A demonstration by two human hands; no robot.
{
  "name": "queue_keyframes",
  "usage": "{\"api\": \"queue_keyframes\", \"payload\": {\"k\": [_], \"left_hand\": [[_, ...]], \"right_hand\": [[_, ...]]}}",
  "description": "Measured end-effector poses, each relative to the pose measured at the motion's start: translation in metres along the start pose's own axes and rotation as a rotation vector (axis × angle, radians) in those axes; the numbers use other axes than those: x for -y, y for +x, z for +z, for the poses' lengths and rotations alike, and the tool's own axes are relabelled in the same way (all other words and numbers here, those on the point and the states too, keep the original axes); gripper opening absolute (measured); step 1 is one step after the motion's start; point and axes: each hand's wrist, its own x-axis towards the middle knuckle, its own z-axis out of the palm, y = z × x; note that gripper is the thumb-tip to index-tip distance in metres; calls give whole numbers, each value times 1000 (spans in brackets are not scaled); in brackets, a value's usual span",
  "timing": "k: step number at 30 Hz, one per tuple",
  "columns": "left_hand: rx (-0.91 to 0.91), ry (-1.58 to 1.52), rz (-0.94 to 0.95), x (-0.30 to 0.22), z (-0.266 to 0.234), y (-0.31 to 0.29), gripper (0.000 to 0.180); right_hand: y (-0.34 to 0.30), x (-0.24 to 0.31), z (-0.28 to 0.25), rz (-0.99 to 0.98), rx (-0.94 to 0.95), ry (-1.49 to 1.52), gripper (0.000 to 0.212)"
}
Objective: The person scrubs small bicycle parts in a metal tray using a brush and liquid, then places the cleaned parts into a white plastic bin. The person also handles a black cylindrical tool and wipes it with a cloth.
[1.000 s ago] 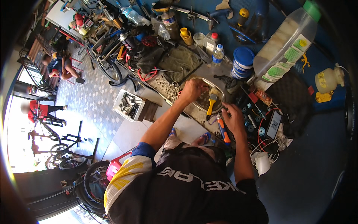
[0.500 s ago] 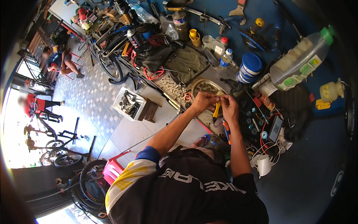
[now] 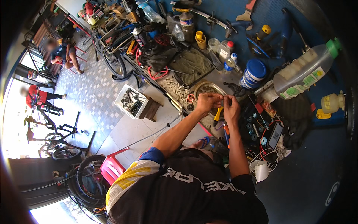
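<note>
Above the cluttered workbench, my left hand (image 3: 209,103) and my right hand (image 3: 232,109) meet with fingertips pinched together. Whatever small piece sits between them is too tiny to make out. Just beyond my fingers is a round shallow pan (image 3: 198,88) with dark contents. A yellow-handled tool (image 3: 217,115) shows between my hands; I cannot tell whether it lies on the bench or is touched. Beside my right wrist lies a tool with orange and blue handles (image 3: 226,131).
Small bike parts and cables surround a phone-like device (image 3: 275,136) on the right. A blue tub (image 3: 253,73) and a large clear bottle (image 3: 304,71) stand beyond. To the left are a white parts basket (image 3: 130,101) on a stool and a pink chair (image 3: 113,167). Two people are farther off.
The view has shifted slightly, so the bench things appear a little lower and to the right. My hands stay together in the same pinch.
</note>
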Motion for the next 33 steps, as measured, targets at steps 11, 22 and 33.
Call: {"api": "queue_keyframes", "payload": {"k": [11,22,33], "left_hand": [[179,344,-2,-7,-10,12,22],[97,1274,1184,-105,52,-44,23],[-41,1042,879,-105,-32,-56,20]], "right_hand": [[-2,-15,-11,99,18,267,27],[-51,-6,-81,235,-78,251,31],[-155,4,53,218,695,102,28]]}}
